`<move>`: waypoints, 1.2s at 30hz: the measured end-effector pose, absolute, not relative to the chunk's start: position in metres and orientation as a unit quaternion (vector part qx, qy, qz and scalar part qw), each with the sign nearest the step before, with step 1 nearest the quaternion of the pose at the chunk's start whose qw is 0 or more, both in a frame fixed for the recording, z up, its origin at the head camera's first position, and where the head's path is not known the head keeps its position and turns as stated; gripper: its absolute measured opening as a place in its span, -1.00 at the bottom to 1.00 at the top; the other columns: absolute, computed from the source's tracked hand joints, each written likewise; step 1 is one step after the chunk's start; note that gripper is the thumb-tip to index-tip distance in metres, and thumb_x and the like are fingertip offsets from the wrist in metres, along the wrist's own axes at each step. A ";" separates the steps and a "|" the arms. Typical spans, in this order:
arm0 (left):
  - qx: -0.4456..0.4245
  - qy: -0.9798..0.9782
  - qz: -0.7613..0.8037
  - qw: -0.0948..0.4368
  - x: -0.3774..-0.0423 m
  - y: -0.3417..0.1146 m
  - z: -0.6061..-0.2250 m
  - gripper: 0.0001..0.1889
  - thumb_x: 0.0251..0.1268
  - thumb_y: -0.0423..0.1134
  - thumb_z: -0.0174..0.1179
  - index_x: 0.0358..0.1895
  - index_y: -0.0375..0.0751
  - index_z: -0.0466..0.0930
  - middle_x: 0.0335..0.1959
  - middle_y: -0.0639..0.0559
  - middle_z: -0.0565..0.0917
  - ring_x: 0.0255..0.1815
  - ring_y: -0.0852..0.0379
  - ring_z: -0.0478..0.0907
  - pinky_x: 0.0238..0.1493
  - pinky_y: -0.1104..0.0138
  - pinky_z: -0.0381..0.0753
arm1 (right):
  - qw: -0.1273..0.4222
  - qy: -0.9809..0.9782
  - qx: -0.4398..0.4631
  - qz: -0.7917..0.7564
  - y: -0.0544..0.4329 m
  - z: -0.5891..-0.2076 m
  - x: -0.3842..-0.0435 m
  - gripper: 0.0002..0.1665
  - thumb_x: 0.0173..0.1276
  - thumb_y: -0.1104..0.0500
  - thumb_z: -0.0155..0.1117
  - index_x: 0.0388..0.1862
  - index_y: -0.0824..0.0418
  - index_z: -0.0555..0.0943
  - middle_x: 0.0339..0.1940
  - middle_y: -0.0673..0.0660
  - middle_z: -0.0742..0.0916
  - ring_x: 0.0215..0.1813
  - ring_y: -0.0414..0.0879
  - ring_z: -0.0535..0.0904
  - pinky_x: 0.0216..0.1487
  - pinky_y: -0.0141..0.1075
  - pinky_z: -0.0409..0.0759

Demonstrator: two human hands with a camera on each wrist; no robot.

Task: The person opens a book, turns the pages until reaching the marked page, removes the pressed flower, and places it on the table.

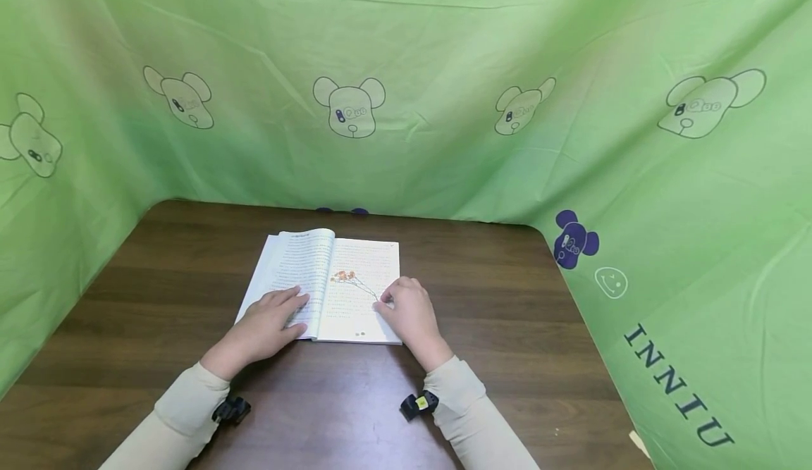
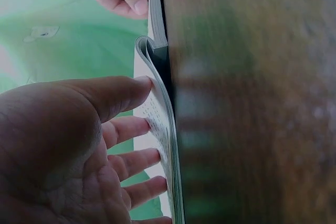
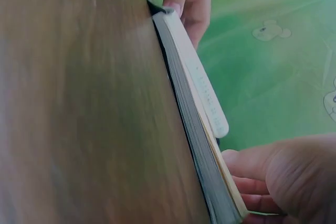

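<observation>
An open book (image 1: 355, 322) lies on the table, its left pages (image 1: 304, 258) curving up near the spine. On the right page rests a thin-stemmed sprig of small orange flowers (image 1: 345, 276), apparently dried. My right hand (image 1: 412, 311) pinches the stem's lower end between thumb and fingers at the page's right side. My left hand (image 1: 266, 325) lies with fingers spread on the left page, holding it down. In the left wrist view, the left fingertips (image 2: 137, 124) press the page. In the right wrist view, the right hand (image 3: 283, 177) is beside the page block; the sprig is hidden there.
The brown wooden table (image 1: 495, 294) stretches around the book. A green cloth (image 1: 431, 167) with printed bear heads hangs behind and along both sides. Black wrist cameras (image 1: 231, 410) are strapped at both cuffs. A small pale object (image 1: 639, 444) sits at the table's right edge.
</observation>
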State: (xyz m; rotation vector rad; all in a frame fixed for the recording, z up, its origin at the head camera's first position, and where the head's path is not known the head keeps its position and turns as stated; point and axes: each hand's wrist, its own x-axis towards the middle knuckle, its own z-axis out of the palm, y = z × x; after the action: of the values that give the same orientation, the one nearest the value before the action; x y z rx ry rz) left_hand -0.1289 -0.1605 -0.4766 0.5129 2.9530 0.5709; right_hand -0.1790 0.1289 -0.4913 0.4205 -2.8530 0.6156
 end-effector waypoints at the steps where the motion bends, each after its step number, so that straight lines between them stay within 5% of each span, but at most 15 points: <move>1: 0.169 0.967 0.187 0.044 -0.129 -0.161 -0.477 -0.38 0.45 -0.06 0.24 0.49 -0.22 0.41 0.53 -0.28 0.34 0.51 -0.37 0.26 0.41 -0.28 0.26 | 0.098 -0.964 0.139 0.204 0.128 -0.492 -0.179 -0.78 0.23 -0.03 0.52 -0.40 0.09 0.77 -0.21 0.02 0.73 -0.04 0.02 0.60 0.12 -0.08 0.54; 25: 0.186 0.958 0.214 0.041 -0.125 -0.168 -0.476 -0.38 0.48 -0.08 0.23 0.52 -0.16 0.37 0.55 -0.25 0.32 0.52 -0.36 0.24 0.37 -0.36 0.20 | 0.165 -0.972 0.156 0.070 0.116 -0.490 -0.177 -0.84 0.31 0.08 0.44 -0.45 0.09 0.75 -0.28 0.01 0.73 -0.18 -0.02 0.59 -0.25 -0.16 0.60; 36: 0.188 0.953 0.235 0.033 -0.126 -0.170 -0.485 -0.36 0.45 -0.08 0.22 0.52 -0.19 0.36 0.57 -0.28 0.29 0.52 -0.40 0.21 0.40 -0.35 0.15 | 0.174 -0.968 0.156 0.094 0.119 -0.498 -0.181 -0.84 0.28 0.13 0.39 -0.50 0.11 0.72 -0.30 0.01 0.71 -0.16 -0.01 0.59 -0.24 -0.14 0.59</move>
State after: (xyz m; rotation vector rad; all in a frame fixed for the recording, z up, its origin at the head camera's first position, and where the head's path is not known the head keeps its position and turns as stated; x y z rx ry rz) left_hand -0.1264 -0.1696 -0.4847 0.5777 2.9324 0.7223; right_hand -0.1813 0.1192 -0.4982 0.4414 -2.7437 0.2673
